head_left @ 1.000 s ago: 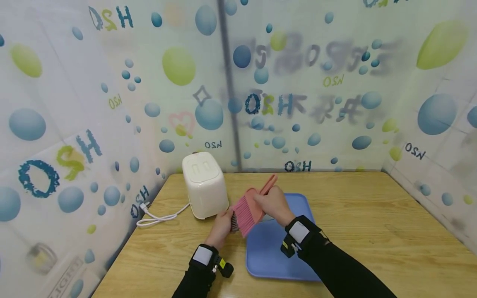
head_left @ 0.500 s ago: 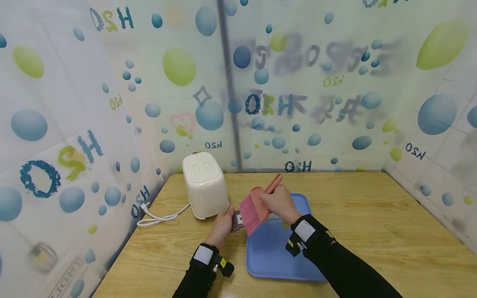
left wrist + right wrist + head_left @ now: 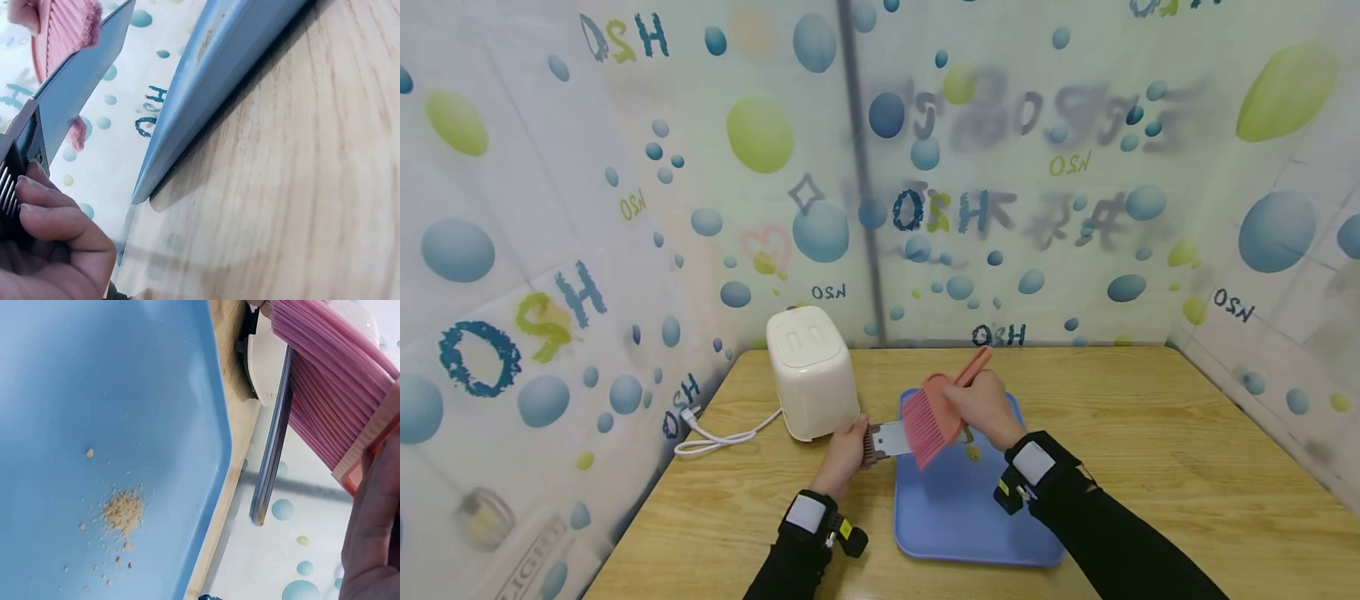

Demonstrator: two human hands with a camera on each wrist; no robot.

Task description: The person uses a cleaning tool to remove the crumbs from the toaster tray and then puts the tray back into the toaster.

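My left hand (image 3: 842, 457) grips the grey slotted end of a flat metal crumb tray (image 3: 892, 437), held out over the left side of a blue tray (image 3: 958, 521). A coral hand brush (image 3: 934, 408) with pink bristles is in my right hand (image 3: 988, 410), gripped around its handle. In the right wrist view, the pink bristles (image 3: 337, 381) lie across the metal plate (image 3: 275, 437) and hang on both sides of its edge. A small heap of tan crumbs (image 3: 123, 511) sits in the blue tray, with loose bits scattered around.
A cream toaster (image 3: 816, 392) stands just beyond my left hand. Its white cord and plug (image 3: 715, 439) lie to the left on the wooden table (image 3: 1150, 467). A patterned sheet (image 3: 1000, 200) hangs behind and at both sides.
My right hand has drawn the brush rightward along the crumb tray, uncovering more of its metal plate. Crumbs now show in the blue tray. My left hand has barely moved.
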